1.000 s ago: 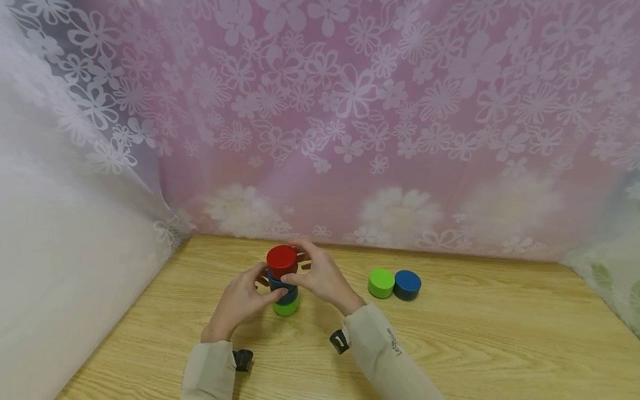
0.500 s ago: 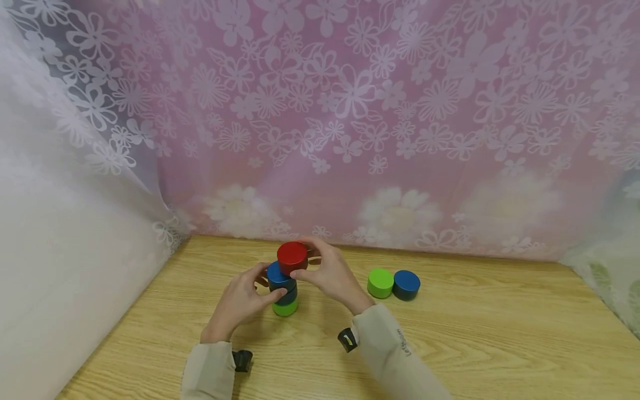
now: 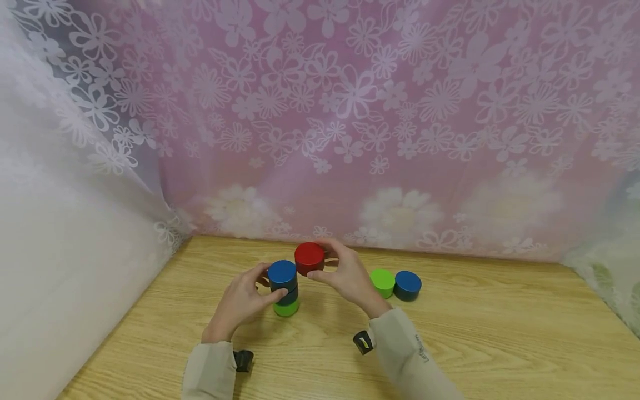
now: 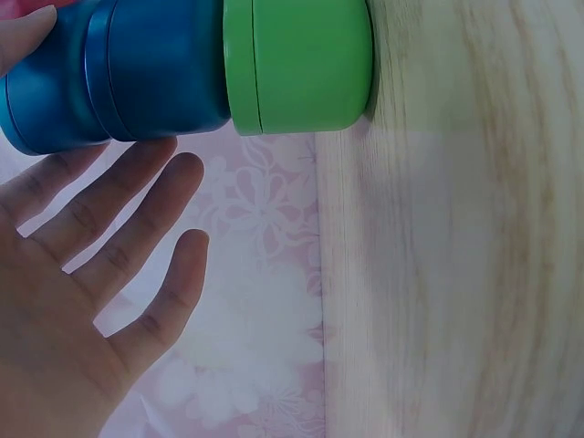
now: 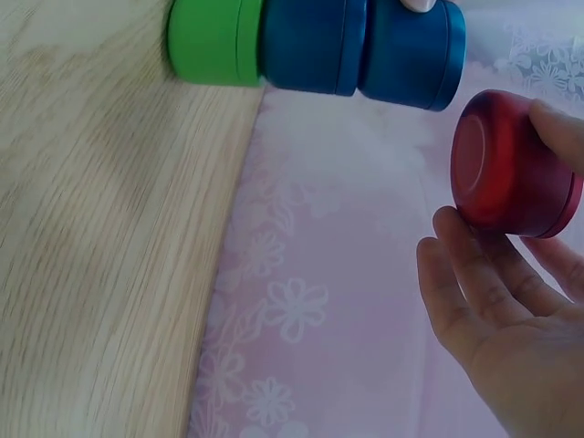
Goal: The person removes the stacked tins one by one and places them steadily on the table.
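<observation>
Red round tin (image 3: 309, 258), glossy w/ a flat top and a seam round its side, is pinched in the right hand (image 3: 347, 278) between thumb and fingertips, held in the air just right of the stack and about level w/ its top. Stack (image 3: 284, 289): two blue tins on a green tin (image 3: 286, 307), standing upright on the wooden table (image 3: 500, 333). Left hand (image 3: 240, 303) steadies it, thumb and fingertips curled against the blue tins; wrist view shows the other fingers spread, relaxed. Beyond the right hand, a loose green tin (image 3: 383, 283) and blue tin (image 3: 407, 285) sit touching. Pink floral curtain (image 3: 350, 111) behind.
</observation>
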{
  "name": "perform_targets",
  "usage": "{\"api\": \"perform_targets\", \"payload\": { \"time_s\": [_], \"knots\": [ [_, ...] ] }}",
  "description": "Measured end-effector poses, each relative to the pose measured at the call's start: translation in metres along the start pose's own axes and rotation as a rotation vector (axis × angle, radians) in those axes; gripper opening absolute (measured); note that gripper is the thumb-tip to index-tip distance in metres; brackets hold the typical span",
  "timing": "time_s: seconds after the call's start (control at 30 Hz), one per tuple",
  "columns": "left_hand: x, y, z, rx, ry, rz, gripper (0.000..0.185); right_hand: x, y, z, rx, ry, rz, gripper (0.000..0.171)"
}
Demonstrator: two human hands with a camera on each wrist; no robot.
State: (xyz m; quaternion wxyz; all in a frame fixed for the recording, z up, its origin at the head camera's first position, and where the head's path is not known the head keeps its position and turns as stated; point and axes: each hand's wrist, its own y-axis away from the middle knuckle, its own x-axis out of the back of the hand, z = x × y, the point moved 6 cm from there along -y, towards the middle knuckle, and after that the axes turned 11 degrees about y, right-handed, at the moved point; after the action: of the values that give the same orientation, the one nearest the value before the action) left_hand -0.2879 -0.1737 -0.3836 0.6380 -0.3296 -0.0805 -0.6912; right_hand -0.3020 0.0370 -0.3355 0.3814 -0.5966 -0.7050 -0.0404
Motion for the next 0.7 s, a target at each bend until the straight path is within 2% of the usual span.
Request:
{"api": "perform_targets", "payload": {
  "time_s": [0.7],
  "knots": [
    [0.0, 0.0, 0.001, -0.002, -0.008, 0.001, 0.053, 0.023, 0.013, 0.027, -0.08, 0.025, -0.01, 0.065]
  ]
}}
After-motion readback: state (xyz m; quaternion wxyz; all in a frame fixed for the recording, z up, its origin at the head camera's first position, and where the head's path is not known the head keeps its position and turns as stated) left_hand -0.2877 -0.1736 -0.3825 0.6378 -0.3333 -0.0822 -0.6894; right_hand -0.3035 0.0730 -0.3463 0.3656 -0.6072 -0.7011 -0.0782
